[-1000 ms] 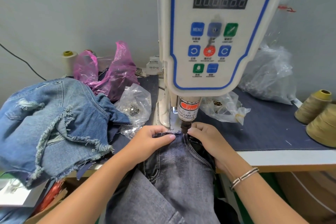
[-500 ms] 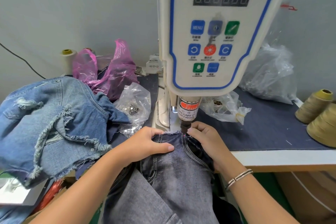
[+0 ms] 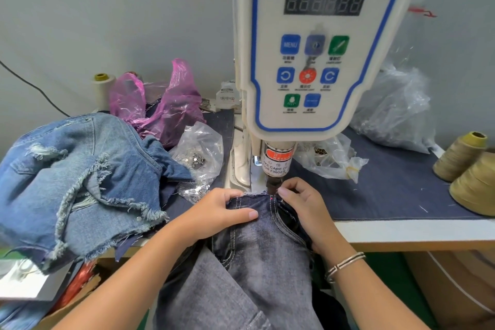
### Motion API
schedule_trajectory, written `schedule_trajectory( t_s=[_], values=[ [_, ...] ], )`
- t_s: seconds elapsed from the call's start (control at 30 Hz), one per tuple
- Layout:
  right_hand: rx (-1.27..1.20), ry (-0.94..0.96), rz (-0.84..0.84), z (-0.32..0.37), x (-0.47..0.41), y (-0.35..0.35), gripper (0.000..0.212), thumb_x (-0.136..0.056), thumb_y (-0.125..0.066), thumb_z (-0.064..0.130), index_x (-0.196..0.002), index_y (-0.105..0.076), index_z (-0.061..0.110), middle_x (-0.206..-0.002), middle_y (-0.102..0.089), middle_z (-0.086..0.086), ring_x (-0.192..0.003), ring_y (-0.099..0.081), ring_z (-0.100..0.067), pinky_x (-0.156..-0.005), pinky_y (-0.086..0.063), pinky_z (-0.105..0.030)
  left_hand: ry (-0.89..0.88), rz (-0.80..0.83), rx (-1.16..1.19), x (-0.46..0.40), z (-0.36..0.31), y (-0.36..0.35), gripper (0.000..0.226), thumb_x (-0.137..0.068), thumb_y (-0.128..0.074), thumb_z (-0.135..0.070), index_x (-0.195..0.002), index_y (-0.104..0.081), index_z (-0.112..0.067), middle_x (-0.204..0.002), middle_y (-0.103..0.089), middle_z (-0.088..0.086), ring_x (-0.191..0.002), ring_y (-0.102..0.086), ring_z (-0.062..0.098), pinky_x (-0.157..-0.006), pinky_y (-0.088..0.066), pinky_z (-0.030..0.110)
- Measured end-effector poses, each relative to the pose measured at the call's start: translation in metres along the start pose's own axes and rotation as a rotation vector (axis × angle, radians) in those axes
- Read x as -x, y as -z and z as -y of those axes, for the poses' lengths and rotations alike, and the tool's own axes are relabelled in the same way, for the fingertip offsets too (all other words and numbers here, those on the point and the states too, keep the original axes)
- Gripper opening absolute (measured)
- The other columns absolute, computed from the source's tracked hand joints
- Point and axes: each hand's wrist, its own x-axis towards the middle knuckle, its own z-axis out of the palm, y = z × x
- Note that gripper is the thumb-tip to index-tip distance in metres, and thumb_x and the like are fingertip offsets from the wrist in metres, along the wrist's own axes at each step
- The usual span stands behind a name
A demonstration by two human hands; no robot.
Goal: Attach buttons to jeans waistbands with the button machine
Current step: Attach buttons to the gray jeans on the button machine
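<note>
The dark grey jeans [image 3: 257, 254] lie lengthwise toward the button machine [image 3: 308, 48], waistband edge just under its punch head [image 3: 276, 166] and legs trailing back to the person. The left hand [image 3: 222, 211] grips the waistband with curled fingers left of the punch; the right hand [image 3: 302, 203] pinches it on the right.

There is a single view, from a camera worn on the person's head. It looks forward and steeply down, close over the near edge of the table [image 3: 401, 230]. The button machine [image 3: 316, 43] rises straight ahead and so near that its top runs out of frame. Both forearms enter from the near edge. The wide lens also takes in the far wall [image 3: 107, 13] and bends straight lines at the sides.
</note>
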Motion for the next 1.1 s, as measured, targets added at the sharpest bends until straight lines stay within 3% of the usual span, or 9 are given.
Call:
schedule_trajectory(
  t_s=[0.23, 0.33, 0.43, 0.5, 0.63, 0.8, 1.0, 1.1],
  values=[
    [0.056, 0.045, -0.029, 0.0, 0.0, -0.003, 0.015, -0.09, -0.061, 0.009, -0.076, -0.06, 0.014, -0.06, -0.062, 0.012, -0.056, -0.057, 0.005, -0.054, -0.045, -0.008, -0.024, 0.004, 0.017, 0.0, 0.005, 0.001, 0.048, -0.086, -0.072, -0.023, -0.076, -0.063, -0.069, -0.079, -0.06, -0.048, -0.08, -0.054, -0.029, -0.064, -0.036, -0.008],
    [0.066, 0.039, -0.038, -0.001, 0.001, -0.004, 0.016, -0.091, -0.061, 0.01, -0.075, -0.059, 0.015, -0.059, -0.061, 0.012, -0.055, -0.055, 0.005, -0.054, -0.044, -0.008, -0.007, 0.005, 0.013, -0.001, 0.01, 0.004, 0.014, -0.084, -0.075, -0.031, -0.086, -0.073, -0.044, -0.092, -0.066, -0.038, -0.09, -0.059, -0.02, -0.071, -0.038, -0.005],
    [0.08, 0.04, -0.038, -0.001, 0.0, -0.003, 0.016, -0.091, -0.061, 0.01, -0.076, -0.059, 0.015, -0.059, -0.06, 0.013, -0.055, -0.054, 0.005, -0.055, -0.044, -0.008, 0.002, -0.03, -0.002, -0.002, 0.014, 0.005, 0.017, -0.08, -0.077, -0.039, -0.094, -0.068, -0.038, -0.099, -0.066, -0.036, -0.097, -0.058, -0.019, -0.075, -0.037, -0.005],
    [0.082, 0.043, -0.041, -0.002, 0.0, -0.003, 0.016, -0.091, -0.061, 0.011, -0.075, -0.059, 0.016, -0.059, -0.059, 0.013, -0.055, -0.054, 0.005, -0.055, -0.044, -0.008, 0.003, -0.018, -0.004, -0.003, 0.013, 0.005, 0.011, -0.082, -0.076, -0.036, -0.09, -0.072, -0.043, -0.098, -0.067, -0.035, -0.095, -0.058, -0.019, -0.073, -0.037, -0.005],
    [0.094, 0.043, -0.04, -0.003, -0.001, -0.002, 0.016, -0.091, -0.06, 0.011, -0.075, -0.059, 0.016, -0.06, -0.059, 0.013, -0.055, -0.054, 0.006, -0.055, -0.043, -0.007, -0.036, -0.033, -0.003, -0.002, 0.007, 0.003, 0.045, -0.084, -0.074, -0.031, -0.076, -0.06, -0.073, -0.084, -0.056, -0.053, -0.085, -0.05, -0.033, -0.067, -0.032, -0.01],
    [0.076, 0.043, -0.042, -0.003, -0.002, -0.003, 0.018, -0.091, -0.06, 0.01, -0.074, -0.06, 0.017, -0.061, -0.061, 0.012, -0.056, -0.055, 0.005, -0.055, -0.044, -0.008, -0.042, 0.0, 0.011, -0.002, 0.005, 0.002, 0.062, -0.088, -0.07, -0.022, -0.071, -0.053, -0.078, -0.071, -0.05, -0.056, -0.074, -0.048, -0.035, -0.06, -0.033, -0.01],
    [0.051, 0.03, -0.037, -0.002, -0.001, -0.003, 0.021, -0.091, -0.06, 0.01, -0.072, -0.061, 0.02, -0.061, -0.062, 0.011, -0.057, -0.057, 0.003, -0.055, -0.045, -0.009, -0.032, 0.001, 0.04, -0.003, 0.008, 0.003, 0.047, -0.088, -0.071, -0.022, -0.081, -0.064, -0.067, -0.084, -0.061, -0.046, -0.083, -0.056, -0.026, -0.065, -0.037, -0.007],
    [0.05, 0.033, -0.033, -0.002, -0.001, -0.003, 0.018, -0.091, -0.061, 0.011, -0.074, -0.061, 0.019, -0.061, -0.062, 0.01, -0.057, -0.057, 0.003, -0.055, -0.045, -0.009, -0.017, 0.003, 0.022, -0.001, 0.003, 0.002, 0.054, -0.088, -0.071, -0.02, -0.077, -0.06, -0.072, -0.08, -0.057, -0.051, -0.081, -0.053, -0.03, -0.064, -0.035, -0.009]
  ],
)
